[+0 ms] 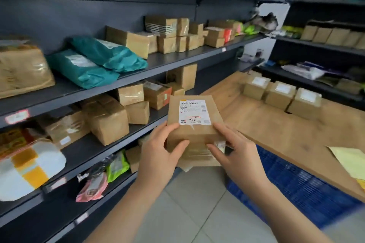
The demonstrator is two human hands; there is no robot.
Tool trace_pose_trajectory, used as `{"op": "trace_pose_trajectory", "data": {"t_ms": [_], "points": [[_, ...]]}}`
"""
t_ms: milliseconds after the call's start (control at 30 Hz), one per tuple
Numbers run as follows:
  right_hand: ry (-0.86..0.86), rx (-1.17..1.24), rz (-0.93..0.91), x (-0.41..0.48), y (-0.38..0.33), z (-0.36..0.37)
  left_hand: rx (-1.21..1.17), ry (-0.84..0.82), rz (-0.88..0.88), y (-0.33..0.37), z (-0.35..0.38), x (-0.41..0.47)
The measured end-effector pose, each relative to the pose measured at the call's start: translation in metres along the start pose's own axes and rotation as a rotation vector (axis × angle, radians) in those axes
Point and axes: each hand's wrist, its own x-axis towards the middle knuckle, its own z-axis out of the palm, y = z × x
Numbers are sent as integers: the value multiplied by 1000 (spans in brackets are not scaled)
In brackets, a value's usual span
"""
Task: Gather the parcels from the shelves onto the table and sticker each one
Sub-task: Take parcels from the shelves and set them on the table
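I hold a brown cardboard parcel (194,132) with a white shipping label on its top in both hands, in the air between the shelves and the table. My left hand (160,154) grips its near left corner, thumb across the front face. My right hand (235,152) grips its near right corner, thumb on the front. The wooden table (276,124) lies to the right, with three labelled cardboard boxes (280,95) in a row at its far side. A yellow sheet (351,161) lies on the table's near right edge.
Dark shelves (138,73) on the left carry several cardboard boxes, teal mailer bags (94,63) and soft packets. A second shelf unit (324,45) stands behind the table. A blue plastic crate (296,185) sits under the table. The floor is pale tile.
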Motion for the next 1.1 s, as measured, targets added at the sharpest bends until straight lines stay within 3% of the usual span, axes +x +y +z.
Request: {"op": "trace_pose_trajectory", "data": {"t_ms": [533, 833, 1100], "points": [[235, -193, 375, 121, 156, -27, -121, -403, 154, -8, 186, 209], [216, -210, 487, 179, 272, -33, -109, -513, 111, -18, 307, 283], [172, -178, 516, 229, 393, -35, -110, -523, -41, -31, 414, 337]]}}
